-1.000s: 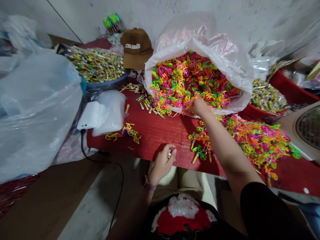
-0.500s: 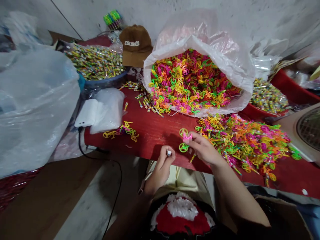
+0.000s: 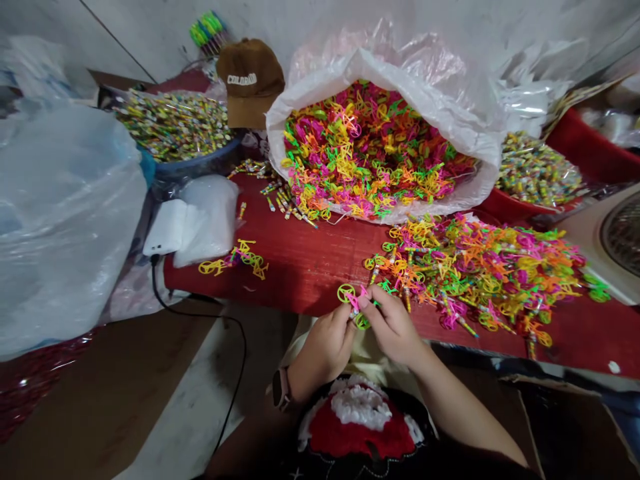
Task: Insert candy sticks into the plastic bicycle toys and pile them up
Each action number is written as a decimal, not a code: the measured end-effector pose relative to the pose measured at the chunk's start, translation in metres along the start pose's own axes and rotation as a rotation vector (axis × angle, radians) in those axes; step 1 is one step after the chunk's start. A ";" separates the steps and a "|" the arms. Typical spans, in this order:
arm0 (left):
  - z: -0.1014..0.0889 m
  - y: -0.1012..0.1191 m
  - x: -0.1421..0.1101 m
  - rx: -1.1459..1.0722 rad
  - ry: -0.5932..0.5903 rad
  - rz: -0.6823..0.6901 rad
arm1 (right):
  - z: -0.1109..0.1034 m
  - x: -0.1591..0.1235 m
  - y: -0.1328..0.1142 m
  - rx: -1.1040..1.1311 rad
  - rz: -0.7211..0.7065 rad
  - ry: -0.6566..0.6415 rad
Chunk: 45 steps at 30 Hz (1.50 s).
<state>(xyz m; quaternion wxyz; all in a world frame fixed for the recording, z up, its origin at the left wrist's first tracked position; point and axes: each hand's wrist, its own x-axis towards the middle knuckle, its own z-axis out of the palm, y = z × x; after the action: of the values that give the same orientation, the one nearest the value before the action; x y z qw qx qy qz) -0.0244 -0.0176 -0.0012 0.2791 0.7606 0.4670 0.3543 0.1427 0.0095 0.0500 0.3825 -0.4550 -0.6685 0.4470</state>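
Over the front edge of the table, my two hands meet at a small plastic toy bicycle [image 3: 353,300] with a pink frame and green wheels. My right hand [image 3: 395,330] pinches its pink frame from the right. Closed beside it, my left hand [image 3: 324,343] holds a small white-ended tube, now mostly hidden by the fingers and pressed against the bicycle. Whether the two are joined cannot be seen. Close to the right hand lies a heap of toy bicycles on patterned tubes [image 3: 480,273].
A white plastic bag [image 3: 450,130] full of loose bicycles lies open at the back. Small patterned tubes fill a blue basin [image 3: 200,162] and a red basin [image 3: 520,208]. A white power bank [image 3: 165,227] with a cable, a brown cap [image 3: 253,73] and a fan [image 3: 620,233] stand around.
My hands have come together: the right moved left and down with the bicycle, the left moved slightly right with the tube. More bicycles on tubes now show at the heap's left edge.
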 end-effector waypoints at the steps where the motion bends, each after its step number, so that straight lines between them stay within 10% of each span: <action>1: 0.000 0.001 0.000 0.034 0.005 0.006 | 0.000 -0.001 0.001 -0.025 -0.011 0.004; 19: -0.004 0.007 0.002 0.057 0.065 0.013 | 0.004 -0.002 0.004 -0.189 -0.058 0.000; 31: -0.014 -0.007 0.011 0.098 0.041 -0.402 | 0.024 -0.021 0.003 -0.228 -0.111 -0.069; 36: -0.022 0.000 0.016 -0.017 0.003 -0.236 | 0.024 -0.015 0.002 -0.043 -0.082 0.212; 45: -0.021 0.006 0.005 -0.144 -0.142 0.043 | 0.011 -0.011 0.000 -0.031 -0.108 0.136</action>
<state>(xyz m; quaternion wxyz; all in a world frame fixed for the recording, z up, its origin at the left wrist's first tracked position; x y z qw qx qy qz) -0.0363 -0.0137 0.0172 0.3577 0.7716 0.4032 0.3379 0.1353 -0.0037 0.0454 0.4434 -0.4532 -0.6716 0.3834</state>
